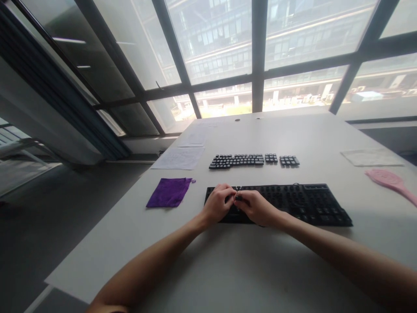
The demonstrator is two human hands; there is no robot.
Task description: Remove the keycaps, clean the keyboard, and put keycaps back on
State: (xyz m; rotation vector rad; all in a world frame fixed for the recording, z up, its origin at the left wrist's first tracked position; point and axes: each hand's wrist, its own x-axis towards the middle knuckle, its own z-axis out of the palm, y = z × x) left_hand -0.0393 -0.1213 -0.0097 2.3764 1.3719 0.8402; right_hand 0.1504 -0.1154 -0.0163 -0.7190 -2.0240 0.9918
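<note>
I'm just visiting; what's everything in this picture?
Table: one, white, centre
Keyboard: one, black, table's middle
Keycaps: many, dark, beyond the keyboard
Small piece: one, black, above the keyboard
Cloth item: one, purple, left of keyboard
Papers: several, white, table's left
Sheet: one, whitish, table's right
Handled item: one, pink, table's right
Window wall: one, dark-framed, behind table
Building: at least one, pale, outside
Curtain: one, dark, left
Floor: one, grey, lower left
Left hand: one, bare, over keyboard's left part
Right hand: one, bare, pinching the small piece
</note>
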